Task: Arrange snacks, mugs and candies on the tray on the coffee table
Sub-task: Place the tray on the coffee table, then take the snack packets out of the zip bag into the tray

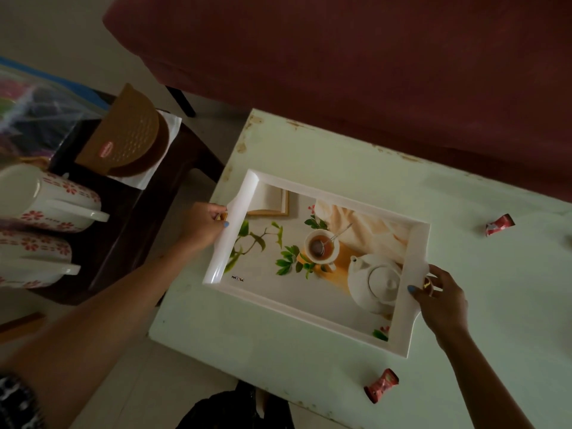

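Note:
A white rectangular tray (pixel 414 308) with a printed picture of a teapot and teacup lies on the pale green coffee table (pixel 278 345). My left hand (pixel 202 226) grips the tray's left handle edge. My right hand (pixel 441 300) grips the right handle edge. Nothing lies in the tray. Two red-wrapped candies lie on the table: one candy (pixel 381 385) near the front edge, another candy (pixel 499 224) at the far right. Two white mugs with red flower patterns, an upper mug (pixel 46 198) and a lower mug (pixel 34 258), stand on a dark side table at the left. A brown snack box (pixel 123 134) rests behind them.
The dark brown side table (pixel 130 218) stands left of the coffee table, with a narrow gap of floor between them. A maroon sofa (pixel 340 57) runs along the far side. A clear plastic bag of colourful items (pixel 31 113) sits at the far left.

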Motion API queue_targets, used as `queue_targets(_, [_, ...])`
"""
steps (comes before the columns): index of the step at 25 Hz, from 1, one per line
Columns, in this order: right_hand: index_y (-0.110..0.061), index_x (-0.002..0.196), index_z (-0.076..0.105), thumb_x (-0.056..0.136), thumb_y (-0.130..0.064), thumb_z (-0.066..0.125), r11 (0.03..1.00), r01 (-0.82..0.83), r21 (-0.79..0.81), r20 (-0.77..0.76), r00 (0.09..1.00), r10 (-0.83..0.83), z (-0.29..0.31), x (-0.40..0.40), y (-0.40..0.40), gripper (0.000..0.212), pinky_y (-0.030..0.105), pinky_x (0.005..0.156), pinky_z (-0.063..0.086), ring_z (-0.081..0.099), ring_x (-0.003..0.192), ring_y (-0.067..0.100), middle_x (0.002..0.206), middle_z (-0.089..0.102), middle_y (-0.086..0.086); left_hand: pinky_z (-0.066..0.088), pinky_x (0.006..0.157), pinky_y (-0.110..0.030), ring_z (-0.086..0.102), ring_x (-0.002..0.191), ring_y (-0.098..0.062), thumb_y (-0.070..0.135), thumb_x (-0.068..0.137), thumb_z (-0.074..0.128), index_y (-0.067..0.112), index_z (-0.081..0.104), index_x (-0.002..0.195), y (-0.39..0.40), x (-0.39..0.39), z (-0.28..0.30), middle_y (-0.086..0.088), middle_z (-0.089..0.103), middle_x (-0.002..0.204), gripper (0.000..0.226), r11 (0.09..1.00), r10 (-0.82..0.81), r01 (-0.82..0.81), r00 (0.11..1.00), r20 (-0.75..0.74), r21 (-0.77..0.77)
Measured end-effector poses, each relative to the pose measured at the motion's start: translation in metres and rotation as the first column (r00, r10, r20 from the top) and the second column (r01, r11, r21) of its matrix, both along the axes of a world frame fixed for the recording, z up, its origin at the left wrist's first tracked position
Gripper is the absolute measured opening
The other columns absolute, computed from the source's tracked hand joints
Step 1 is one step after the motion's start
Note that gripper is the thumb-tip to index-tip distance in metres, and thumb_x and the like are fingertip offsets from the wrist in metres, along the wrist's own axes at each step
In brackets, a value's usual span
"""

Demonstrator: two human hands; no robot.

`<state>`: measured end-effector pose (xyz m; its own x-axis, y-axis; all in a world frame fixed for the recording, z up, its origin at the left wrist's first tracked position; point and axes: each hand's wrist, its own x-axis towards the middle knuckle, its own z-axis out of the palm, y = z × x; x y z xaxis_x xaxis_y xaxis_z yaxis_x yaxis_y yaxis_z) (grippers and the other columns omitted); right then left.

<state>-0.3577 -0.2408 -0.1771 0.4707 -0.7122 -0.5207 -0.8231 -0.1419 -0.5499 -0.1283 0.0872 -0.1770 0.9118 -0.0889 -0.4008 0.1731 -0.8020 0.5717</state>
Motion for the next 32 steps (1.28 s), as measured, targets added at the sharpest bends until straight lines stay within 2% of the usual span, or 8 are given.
queue_targets(5, [-0.007,0.137,0.041,0.081,-0.007,0.067,0.991,-0.084,-0.106,-0.117,0.991,0.071,0.016,0.012,0.014,0.062,0.053,0.099,0.04,0.052,0.118,0.042,0.133,0.053,0.023,0.052,0.086,-0.038,0.064,0.098,-0.031,0.009,0.082,0.063,-0.003,0.061,0.111,-0.003,-0.016,0.036,-0.02,0.066,0.112,0.031,0.997,-0.005,-0.005,0.993,0.12,0.082])
queue_targets(9, [-0.008,0.132,0.049,0.077,-0.013,0.073,0.985,-0.156,-0.069,-0.07,0.986,0.152,0.041,0.048,0.044,0.059,0.05,0.101,0.038,0.051,0.119,0.042,0.13,0.052,0.029,0.053,0.069,-0.018,0.068,0.074,-0.012,0.007,0.079,0.066,0.004,0.068,0.101,0.042,-0.048,0.092,-0.012,0.074,0.093,0.022,0.985,0.131,-0.095,0.955,0.267,-0.145])
queue_targets(12, [-0.008,0.122,0.058,0.073,-0.012,0.078,0.97,-0.242,0.014,-0.004,0.97,0.243,0.061,0.092,0.089,0.053,0.051,0.102,0.04,0.054,0.116,0.039,0.128,0.055,0.026,0.049,0.058,-0.007,0.067,0.07,0.001,0.009,0.078,0.069,0.02,0.072,0.092,0.105,-0.074,0.131,0.013,0.074,0.078,0.018,0.945,0.269,-0.181,0.903,0.334,-0.272])
queue_targets(17, [-0.021,0.117,0.06,0.082,-0.026,0.07,0.888,-0.459,-0.015,0.221,0.865,0.451,0.101,0.183,0.195,0.037,0.037,0.091,0.043,0.057,0.109,0.027,0.127,0.057,0.01,0.052,0.056,-0.011,0.067,0.061,0.001,0.019,0.08,0.065,0.037,0.066,0.082,0.207,-0.071,0.161,0.024,0.071,0.074,0.018,0.765,0.639,-0.474,0.638,0.429,-0.435])
queue_targets(21, [-0.026,0.119,0.058,0.086,-0.035,0.062,0.787,-0.612,-0.083,0.429,0.691,0.582,0.133,0.273,0.296,0.034,0.021,0.07,0.04,0.057,0.096,0.014,0.115,0.061,-0.002,0.053,0.056,-0.012,0.066,0.063,-0.003,0.015,0.087,0.056,0.018,0.063,0.095,0.266,-0.02,0.143,0.006,0.072,0.072,0.011,0.503,0.841,-0.543,0.488,0.235,-0.672])
queue_targets(25, [-0.025,0.127,0.052,0.087,-0.044,0.057,0.673,-0.714,-0.194,0.409,0.564,0.717,0.133,0.371,0.381,0.045,0.034,0.091,0.045,0.056,0.112,0.014,0.126,0.06,-0.001,0.052,0.069,-0.024,0.06,0.077,-0.01,0.02,0.084,0.062,0.004,0.06,0.102,0.315,0.044,0.117,-0.007,0.061,0.093,0.024,0.345,0.887,-0.69,0.461,-0.02,-0.636])
queue_targets(28, [-0.016,0.138,0.041,0.09,-0.042,0.055,0.643,-0.758,-0.111,0.367,0.57,0.735,0.117,0.423,0.421,0.056,0.042,0.102,0.043,0.05,0.124,0.025,0.139,0.05,0.009,0.051,0.07,-0.028,0.061,0.078,-0.015,0.037,0.077,0.067,0.017,0.061,0.079,0.336,0.083,0.1,-0.004,0.066,0.085,0.021,0.267,0.853,-0.804,0.454,-0.258,-0.531])
queue_targets(32, [-0.012,0.146,0.022,0.092,-0.043,0.052,0.67,-0.742,0.006,0.264,0.648,0.715,0.096,0.455,0.444,0.07,0.039,0.1,0.039,0.042,0.13,0.034,0.146,0.039,0.016,0.049,0.059,-0.027,0.066,0.06,-0.011,0.043,0.072,0.068,0.018,0.064,0.083,0.351,0.108,0.089,0.004,0.072,0.064,0.027,0.17,0.754,-0.849,0.439,-0.489,-0.5])
